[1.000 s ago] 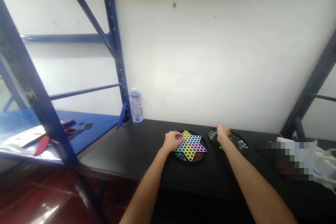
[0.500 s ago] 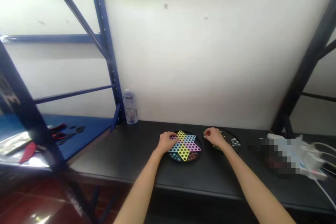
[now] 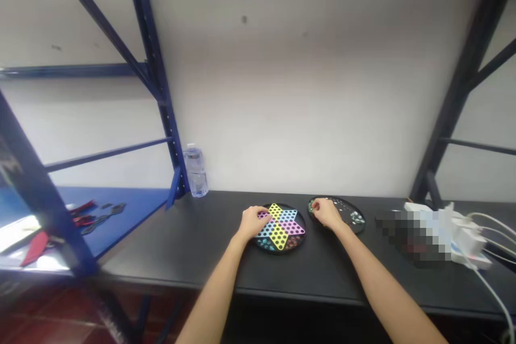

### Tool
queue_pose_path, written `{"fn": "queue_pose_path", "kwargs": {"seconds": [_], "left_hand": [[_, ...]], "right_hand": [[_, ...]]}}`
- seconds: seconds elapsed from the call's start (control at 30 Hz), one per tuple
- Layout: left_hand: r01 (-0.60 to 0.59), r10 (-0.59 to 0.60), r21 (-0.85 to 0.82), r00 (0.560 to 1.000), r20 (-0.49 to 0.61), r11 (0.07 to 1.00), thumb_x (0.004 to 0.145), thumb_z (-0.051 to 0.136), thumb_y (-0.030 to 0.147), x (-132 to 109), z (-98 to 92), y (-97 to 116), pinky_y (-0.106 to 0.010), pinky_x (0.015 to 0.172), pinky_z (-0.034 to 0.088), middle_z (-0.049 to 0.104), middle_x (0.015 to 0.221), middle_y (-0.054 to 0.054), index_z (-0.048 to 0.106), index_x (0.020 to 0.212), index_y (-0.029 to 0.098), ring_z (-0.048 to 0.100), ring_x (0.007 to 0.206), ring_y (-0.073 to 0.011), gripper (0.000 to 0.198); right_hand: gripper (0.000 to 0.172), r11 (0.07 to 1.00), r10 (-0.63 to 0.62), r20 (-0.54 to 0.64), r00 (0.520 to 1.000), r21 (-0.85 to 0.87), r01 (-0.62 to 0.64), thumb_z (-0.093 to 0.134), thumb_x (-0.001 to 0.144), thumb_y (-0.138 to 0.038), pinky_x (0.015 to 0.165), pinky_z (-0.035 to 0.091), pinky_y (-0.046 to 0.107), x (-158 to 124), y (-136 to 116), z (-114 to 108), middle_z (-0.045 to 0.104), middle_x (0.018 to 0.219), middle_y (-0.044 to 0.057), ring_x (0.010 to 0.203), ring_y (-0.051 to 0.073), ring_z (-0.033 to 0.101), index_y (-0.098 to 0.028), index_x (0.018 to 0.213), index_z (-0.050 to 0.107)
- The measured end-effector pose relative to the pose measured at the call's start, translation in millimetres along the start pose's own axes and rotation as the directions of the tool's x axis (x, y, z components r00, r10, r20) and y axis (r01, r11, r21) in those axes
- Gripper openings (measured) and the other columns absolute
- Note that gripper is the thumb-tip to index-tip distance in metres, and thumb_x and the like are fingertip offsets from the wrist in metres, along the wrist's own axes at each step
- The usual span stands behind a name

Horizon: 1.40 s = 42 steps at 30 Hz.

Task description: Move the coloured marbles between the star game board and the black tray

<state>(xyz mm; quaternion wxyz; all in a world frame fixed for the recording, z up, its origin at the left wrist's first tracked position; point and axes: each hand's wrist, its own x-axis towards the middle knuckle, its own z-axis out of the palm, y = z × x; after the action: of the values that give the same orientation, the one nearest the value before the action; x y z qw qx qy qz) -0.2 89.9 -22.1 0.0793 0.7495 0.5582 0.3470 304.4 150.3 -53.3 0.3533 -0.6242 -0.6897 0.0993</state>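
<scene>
The left hand (image 3: 253, 222) is resting palm-down with its fingers (image 3: 263, 215) curling forward, while the left forearm (image 3: 213, 285) is angling in from the near edge. The right hand (image 3: 326, 214) is hovering farther right, its fingers (image 3: 315, 205) pinching together, and the right forearm (image 3: 379, 269) is slanting in from the near right.

You've got a white wall (image 3: 282, 91) ahead, blue steel shelving (image 3: 150, 48) left with a blue shelf (image 3: 116, 209) low down, a dark rack upright (image 3: 455, 118) right, a black surface (image 3: 161, 236) in front, and a floor (image 3: 48, 322) below, dark red, probably, hard to tell.
</scene>
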Motion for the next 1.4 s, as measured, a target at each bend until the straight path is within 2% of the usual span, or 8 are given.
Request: {"fn": "queue_pose_path", "kwargs": {"seconds": [0.23,0.5,0.73,0.83,1.13,1.4], "left_hand": [[0.006,-0.006,0.0,1.0,-0.002,1.0,0.075,0.063,0.041,-0.2,-0.2,-0.5,-0.03,0.088,0.046,0.072,0.098,-0.004,0.074,0.094,0.023,0.063,0.094,-0.021,0.028],[0.001,-0.001,0.012,1.0,-0.004,1.0,0.075,0.063,0.04,1.6,0.6,-2.2,-0.029,0.089,0.045,0.072,0.097,-0.003,0.074,0.094,0.025,0.063,0.093,-0.0204,0.027],[-0.001,0.001,0.03,1.0,-0.008,1.0,0.075,0.063,0.041,3.4,2.6,-6.2,-0.03,0.089,0.045,0.071,0.099,-0.003,0.074,0.096,0.024,0.062,0.094,-0.0204,0.029],[0.004,-0.004,0.031,1.0,-0.008,1.0,0.075,0.063,0.042,4.5,2.3,-6.5,-0.03,0.09,0.045,0.071,0.099,-0.003,0.074,0.096,0.024,0.062,0.094,-0.0205,0.03],[0.003,-0.003,0.029,1.0,0.008,1.0,0.075,0.062,0.042,4.7,0.9,-2.8,-0.029,0.09,0.045,0.072,0.099,-0.002,0.074,0.094,0.025,0.063,0.096,-0.0205,0.028],[-0.024,0.024,0.029,1.0,-0.014,0.999,0.075,0.063,0.043,4.1,2.2,-5.3,-0.03,0.089,0.045,0.072,0.098,-0.003,0.074,0.095,0.025,0.063,0.093,-0.0204,0.029]], "right_hand": [[0.019,0.995,0.069,-0.127,0.99,0.08,-0.059,0.061,0.066,-0.009,0.073,0.043,0.026,2.1,8.9,-10.7,0.067,0.077,0.003,0.075,0.017,0.06,-0.022,0.076,0.07],[0.023,0.996,0.001,-0.097,0.995,0.093,0.008,0.059,0.069,-0.008,0.088,0.042,0.029,-0.6,13.0,-9.9,0.069,0.089,0.004,0.092,0.02,0.06,-0.023,0.078,0.073],[0.023,1.0,-0.019,0.007,1.0,-0.024,0.02,0.059,0.072,-0.01,0.081,0.043,0.027,-3.9,8.5,-9.1,0.069,0.089,0.006,0.089,0.019,0.062,-0.023,0.085,0.073],[0.019,0.997,-0.044,-0.007,0.999,-0.056,0.043,0.058,0.075,-0.012,0.078,0.043,0.026,-5.3,6.4,-11.1,0.069,0.088,0.006,0.085,0.019,0.062,-0.022,0.083,0.072],[0.02,0.999,-0.01,-0.034,0.999,-0.05,0.008,0.059,0.075,-0.013,0.077,0.042,0.026,-5.6,12.9,-14.8,0.069,0.089,0.005,0.086,0.018,0.061,-0.023,0.088,0.071],[0.017,0.996,0.027,-0.07,0.997,0.082,-0.021,0.059,0.074,-0.011,0.083,0.043,0.027,-2.3,20.2,-16.1,0.069,0.085,0.005,0.087,0.018,0.061,-0.021,0.079,0.071]]}}
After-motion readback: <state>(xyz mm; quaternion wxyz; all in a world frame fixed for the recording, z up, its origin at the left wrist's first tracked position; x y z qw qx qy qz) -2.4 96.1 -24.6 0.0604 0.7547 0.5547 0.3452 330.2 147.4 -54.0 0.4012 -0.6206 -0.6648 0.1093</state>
